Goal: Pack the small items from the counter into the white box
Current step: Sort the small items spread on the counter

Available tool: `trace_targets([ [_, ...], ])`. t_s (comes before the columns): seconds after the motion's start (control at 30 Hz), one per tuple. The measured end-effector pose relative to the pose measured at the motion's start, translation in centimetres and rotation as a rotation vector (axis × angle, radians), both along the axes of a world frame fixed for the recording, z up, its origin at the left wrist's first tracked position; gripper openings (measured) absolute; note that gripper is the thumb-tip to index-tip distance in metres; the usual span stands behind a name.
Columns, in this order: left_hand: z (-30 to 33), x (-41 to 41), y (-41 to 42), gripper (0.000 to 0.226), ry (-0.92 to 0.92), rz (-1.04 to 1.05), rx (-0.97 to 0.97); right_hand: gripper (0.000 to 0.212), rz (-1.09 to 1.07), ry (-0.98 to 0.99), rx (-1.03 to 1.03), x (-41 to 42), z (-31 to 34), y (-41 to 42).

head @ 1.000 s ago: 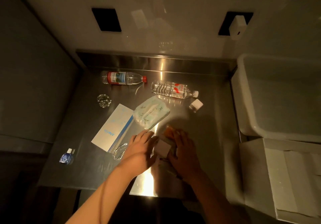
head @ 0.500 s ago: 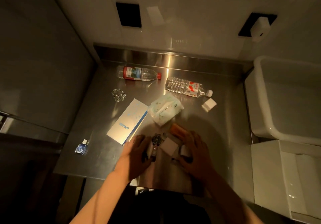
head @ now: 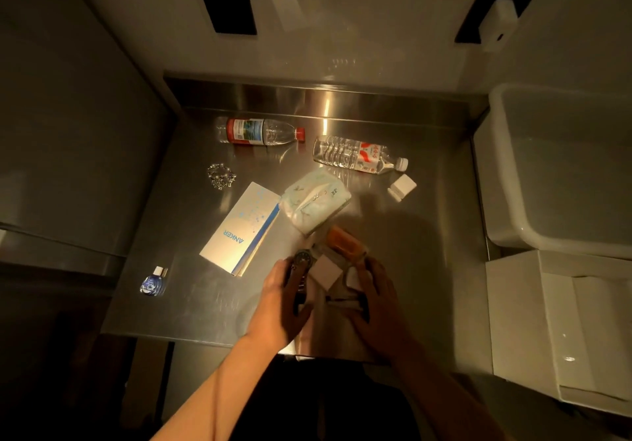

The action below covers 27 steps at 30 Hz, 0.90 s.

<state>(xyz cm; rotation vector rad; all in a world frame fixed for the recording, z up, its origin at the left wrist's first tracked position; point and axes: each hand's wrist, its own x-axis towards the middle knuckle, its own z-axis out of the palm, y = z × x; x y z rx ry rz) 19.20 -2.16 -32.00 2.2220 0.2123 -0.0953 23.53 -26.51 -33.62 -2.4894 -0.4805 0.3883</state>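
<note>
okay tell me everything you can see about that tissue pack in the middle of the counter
The tissue pack is a soft, pillow-shaped packet in pale mint-and-white printed plastic film, with a slit-like opening strip along its top and small dark print near one end. It looks full and slightly crumpled. It lies flat and diagonal on the steel counter, its left end against or slightly over the white and blue Anker box. No hand touches it; the orange item lies just in front, seemingly apart.

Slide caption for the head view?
Both hands, left hand and right hand, gather small items on the steel counter; white box waits at right.
</note>
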Motion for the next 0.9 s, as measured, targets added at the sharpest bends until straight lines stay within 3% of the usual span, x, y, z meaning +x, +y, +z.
trace_targets([
  [0.17, -0.2, -0.1, -0.8, 0.084, -0.023, 0.003, 0.010, 0.095, -0.018, -0.008, 0.009, 0.6, 0.4, 1.2],
  [0.27, 0.3, -0.6, 0.1, 0.091, 0.031, 0.097, 0.025, 0.095, 0.036, -0.122, -0.046, 1.1, 1.0, 1.5],
  [0.43, 2.2, -1.2, 4.7, 0.076, -0.031, 0.052, 0.362, 0.089, 0.097, -0.222, 0.052, 2.7, 3.4, 5.6],
  [0.5, 3.0, -1.7, 7.0, 0.071, -0.037, 0.084, 0.403, 0.081, 0.166, -0.249, 0.055, 3.1, 4.1, 8.5],
  [0.63, 4.0, -3.5, 11.5, 0.065, -0.032, 0.197, 0.478, 0.089, 0.311, -0.172, 0.014, 3.7, 4.5, 14.3],
  [0.9, 3.2, -6.6, 18.7, 0.075, 0.220, 0.350, 0.559, 0.097, 0.539, -0.184, -0.075, 3.5, 4.1, 23.5],
])
